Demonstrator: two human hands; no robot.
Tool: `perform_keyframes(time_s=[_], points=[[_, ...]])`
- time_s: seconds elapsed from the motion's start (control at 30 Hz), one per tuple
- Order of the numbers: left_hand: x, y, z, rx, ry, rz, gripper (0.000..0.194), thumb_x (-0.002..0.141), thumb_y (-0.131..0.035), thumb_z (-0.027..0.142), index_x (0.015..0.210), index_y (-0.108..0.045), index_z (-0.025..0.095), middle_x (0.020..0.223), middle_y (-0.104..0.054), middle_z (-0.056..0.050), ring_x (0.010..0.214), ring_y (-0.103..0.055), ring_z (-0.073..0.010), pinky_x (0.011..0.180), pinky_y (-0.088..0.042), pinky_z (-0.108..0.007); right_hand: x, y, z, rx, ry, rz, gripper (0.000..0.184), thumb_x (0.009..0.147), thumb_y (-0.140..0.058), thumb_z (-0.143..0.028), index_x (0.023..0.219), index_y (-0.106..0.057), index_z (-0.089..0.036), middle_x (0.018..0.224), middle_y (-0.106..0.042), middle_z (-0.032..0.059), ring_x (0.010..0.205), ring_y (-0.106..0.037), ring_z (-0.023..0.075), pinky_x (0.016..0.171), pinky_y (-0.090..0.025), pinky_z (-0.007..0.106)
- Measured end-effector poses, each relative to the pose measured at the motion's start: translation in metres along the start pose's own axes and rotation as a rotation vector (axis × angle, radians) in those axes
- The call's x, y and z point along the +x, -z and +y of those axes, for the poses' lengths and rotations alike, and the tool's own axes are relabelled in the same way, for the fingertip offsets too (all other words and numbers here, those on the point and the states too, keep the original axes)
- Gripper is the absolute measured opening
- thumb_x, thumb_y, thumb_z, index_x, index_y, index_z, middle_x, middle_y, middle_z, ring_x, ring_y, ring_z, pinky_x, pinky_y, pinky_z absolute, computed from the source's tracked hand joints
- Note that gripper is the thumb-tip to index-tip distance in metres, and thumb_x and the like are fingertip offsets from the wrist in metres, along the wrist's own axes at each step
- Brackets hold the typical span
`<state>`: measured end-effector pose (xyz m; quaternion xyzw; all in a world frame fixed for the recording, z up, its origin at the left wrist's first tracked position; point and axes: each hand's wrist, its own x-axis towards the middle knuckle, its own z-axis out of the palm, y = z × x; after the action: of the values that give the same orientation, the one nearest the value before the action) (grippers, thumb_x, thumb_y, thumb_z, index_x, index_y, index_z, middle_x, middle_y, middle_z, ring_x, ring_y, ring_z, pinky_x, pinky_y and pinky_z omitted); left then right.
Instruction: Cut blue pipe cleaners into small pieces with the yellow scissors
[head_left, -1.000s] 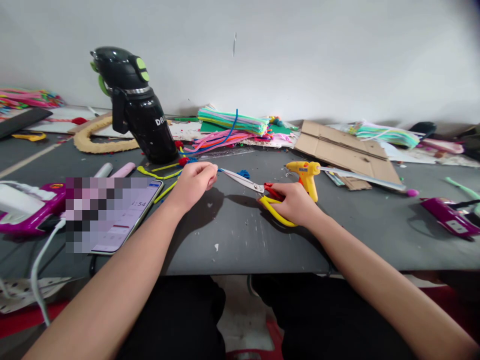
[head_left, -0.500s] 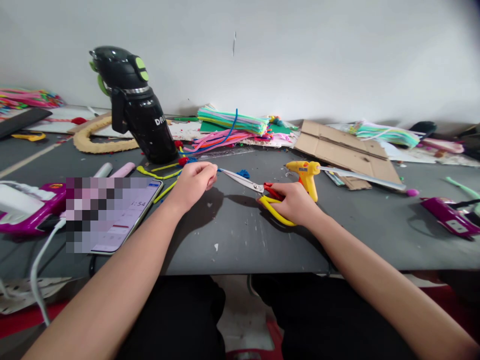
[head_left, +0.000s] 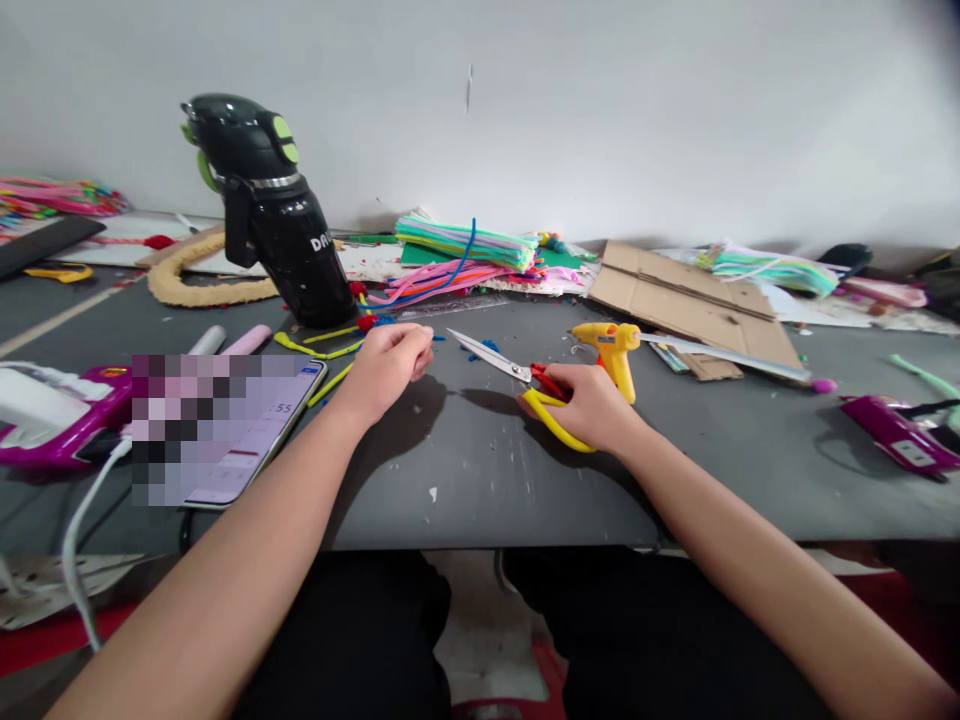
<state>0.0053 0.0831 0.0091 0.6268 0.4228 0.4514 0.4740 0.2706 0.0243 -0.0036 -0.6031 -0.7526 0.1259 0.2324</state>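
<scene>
My left hand [head_left: 391, 368] is closed in a pinch above the table, its fingertips on a blue pipe cleaner that is almost wholly hidden by the fingers. Scissors [head_left: 491, 357] with red and yellow handles are gripped in my right hand [head_left: 594, 402]. Their blades look closed and point toward my left fingertips, a small gap away. Blue fuzzy clippings [head_left: 480, 347] lie on the table behind the blades. A yellow glue gun [head_left: 616, 352] with a long glue stick rests just beyond my right hand.
A black bottle [head_left: 289, 240] stands behind my left hand, and a phone [head_left: 247, 440] lies left of that forearm. Pipe cleaner bundles [head_left: 465, 240] and cardboard [head_left: 690, 300] line the back. Purple power strips [head_left: 904, 432] sit at both sides of the grey table [head_left: 450, 490].
The scissors have drawn back slightly to the right, away from my left fingertips. More blue clippings show by the blades. My left hand has hardly moved.
</scene>
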Motion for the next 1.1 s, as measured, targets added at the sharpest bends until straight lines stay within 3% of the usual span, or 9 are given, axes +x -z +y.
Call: perform_keyframes(time_s=[0.5,1.1], points=[[-0.0013,-0.0006,0.0032,-0.039,0.018,-0.027,0.039,0.087,-0.056,0.034,0.056,-0.039,0.019,0.053,-0.036,0.002,0.049,-0.036,-0.0095,0.050,-0.028,-0.028,-0.0001,0.0015,-0.0001,-0.004,0.044,-0.021,0.043,0.076,-0.064,-0.050,0.061,-0.037,-0.020,0.057,-0.042,-0.0039,0.057,-0.029,0.0100,0.055,-0.023,0.027],[-0.0012,-0.0020,0.0045,-0.070,0.034,-0.061,0.039,0.090,-0.053,0.030,0.055,-0.040,0.018,0.052,-0.037,0.003,0.048,-0.036,-0.0078,0.050,-0.027,-0.027,0.0010,0.0003,0.0023,-0.017,0.046,-0.035,0.033,0.076,-0.063,-0.038,0.062,-0.040,-0.020,0.058,-0.043,-0.0039,0.059,-0.030,0.0101,0.057,-0.022,0.028]])
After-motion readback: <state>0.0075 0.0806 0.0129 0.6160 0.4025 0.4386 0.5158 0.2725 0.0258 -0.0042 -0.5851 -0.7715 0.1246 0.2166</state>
